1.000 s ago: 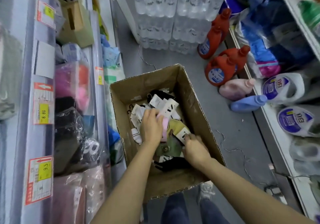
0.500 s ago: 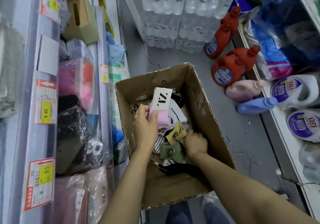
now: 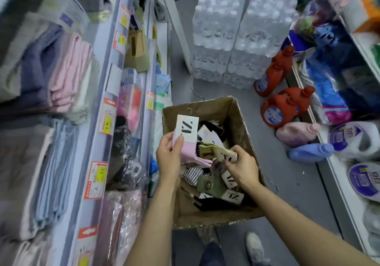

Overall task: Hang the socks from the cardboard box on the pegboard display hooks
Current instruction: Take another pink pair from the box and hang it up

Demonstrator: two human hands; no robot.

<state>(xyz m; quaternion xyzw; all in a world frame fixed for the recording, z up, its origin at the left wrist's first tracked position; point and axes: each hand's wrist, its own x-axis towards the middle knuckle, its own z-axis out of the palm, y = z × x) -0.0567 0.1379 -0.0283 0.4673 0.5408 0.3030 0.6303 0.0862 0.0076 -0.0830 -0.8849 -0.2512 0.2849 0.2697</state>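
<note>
An open cardboard box [image 3: 243,119] stands on the grey floor and holds several pairs of socks [image 3: 211,183] with white card labels. My left hand [image 3: 168,156] grips a pink pair of socks [image 3: 190,152] by its white label, lifted above the box's left side. My right hand [image 3: 242,167] pinches a yellow-green pair of socks [image 3: 218,150] by its label, just over the pile. No pegboard or display hooks are in view.
Shelves [image 3: 96,121] with folded towels, bagged goods and price tags run along the left. Shrink-wrapped water bottle packs [image 3: 230,39] stand behind the box. Red, pink and blue detergent bottles [image 3: 279,109] line the floor at the right by another shelf. My shoes [image 3: 255,247] show below.
My left hand has lifted the pink socks out of the pile and holds them higher. My right hand has picked the yellow-green socks up off the pile. The view has tilted upward.
</note>
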